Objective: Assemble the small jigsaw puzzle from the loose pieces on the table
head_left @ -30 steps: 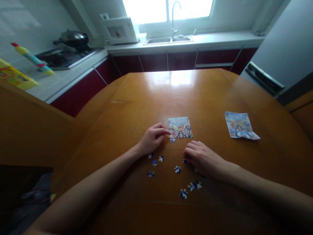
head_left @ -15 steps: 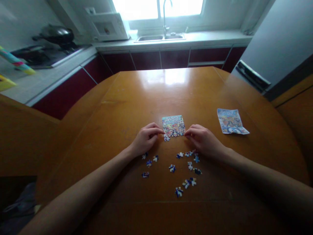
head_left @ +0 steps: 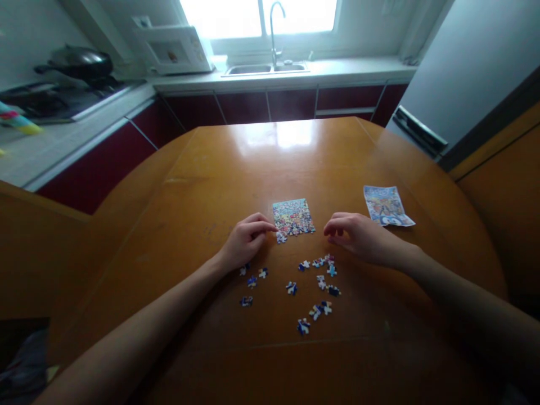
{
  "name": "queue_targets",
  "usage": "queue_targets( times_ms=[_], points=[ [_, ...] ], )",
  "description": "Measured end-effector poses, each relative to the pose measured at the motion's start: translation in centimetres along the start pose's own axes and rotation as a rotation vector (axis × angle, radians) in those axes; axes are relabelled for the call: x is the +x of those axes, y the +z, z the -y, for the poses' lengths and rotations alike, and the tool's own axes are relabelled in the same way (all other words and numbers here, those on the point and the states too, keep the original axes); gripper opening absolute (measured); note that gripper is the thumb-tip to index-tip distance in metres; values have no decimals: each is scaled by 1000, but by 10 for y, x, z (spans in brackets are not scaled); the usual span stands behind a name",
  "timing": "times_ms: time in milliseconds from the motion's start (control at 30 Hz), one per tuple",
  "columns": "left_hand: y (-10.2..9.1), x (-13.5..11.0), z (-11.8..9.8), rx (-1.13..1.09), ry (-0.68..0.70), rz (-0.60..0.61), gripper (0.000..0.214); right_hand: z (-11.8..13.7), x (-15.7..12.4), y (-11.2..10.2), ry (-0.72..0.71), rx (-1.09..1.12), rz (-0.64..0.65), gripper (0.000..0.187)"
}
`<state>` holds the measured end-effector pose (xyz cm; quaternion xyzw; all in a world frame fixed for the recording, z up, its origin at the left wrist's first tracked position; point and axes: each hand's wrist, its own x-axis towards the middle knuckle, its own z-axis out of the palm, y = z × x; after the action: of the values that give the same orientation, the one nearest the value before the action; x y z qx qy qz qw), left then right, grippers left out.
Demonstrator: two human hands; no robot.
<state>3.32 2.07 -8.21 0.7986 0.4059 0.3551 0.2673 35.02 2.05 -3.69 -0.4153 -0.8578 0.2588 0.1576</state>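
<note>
A joined block of jigsaw puzzle (head_left: 294, 216), full of small coloured figures, lies flat on the wooden table (head_left: 236, 185). One piece sticks out below its lower left corner. At that corner my left hand (head_left: 250, 239) rests with the index finger stretched out, its tip touching the puzzle's edge. My right hand (head_left: 354, 233) hovers to the right of the puzzle, apart from it; its fingers are bent, thumb and fingertips are separated, and nothing shows between them. Several loose puzzle pieces (head_left: 291, 288) lie nearer to me, below and between both hands.
A creased printed picture sheet (head_left: 386, 205) lies to the right, beyond my right hand. Past the table's far edge are a counter with a sink (head_left: 248, 69), a white microwave (head_left: 172, 50) and a wok (head_left: 80, 62) on the stove. A fridge (head_left: 447, 73) stands at the right.
My right hand has drawn away from the puzzle's lower right corner, its fingers parting. My left hand stays at the lower left corner. The whole view has shifted slightly.
</note>
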Motion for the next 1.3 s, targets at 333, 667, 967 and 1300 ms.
queue_targets(
  times_ms=[333, 667, 967, 1300],
  points=[
    [1, 1, 0, -1, 28, -13, 29, 25, -33, 11, 98, -81, 3, 12],
    [2, 1, 0, 11, 32, 3, 32, 49, -69, 31, 204, -152, 80, 15],
    [4, 1, 4, 18, 43, 2, 32, 65, -72, 40, 165, -148, 91, 16],
    [4, 1, 2, 5, 33, -11, 32, 84, -65, 48, 117, -162, 145, 15]
  ],
)
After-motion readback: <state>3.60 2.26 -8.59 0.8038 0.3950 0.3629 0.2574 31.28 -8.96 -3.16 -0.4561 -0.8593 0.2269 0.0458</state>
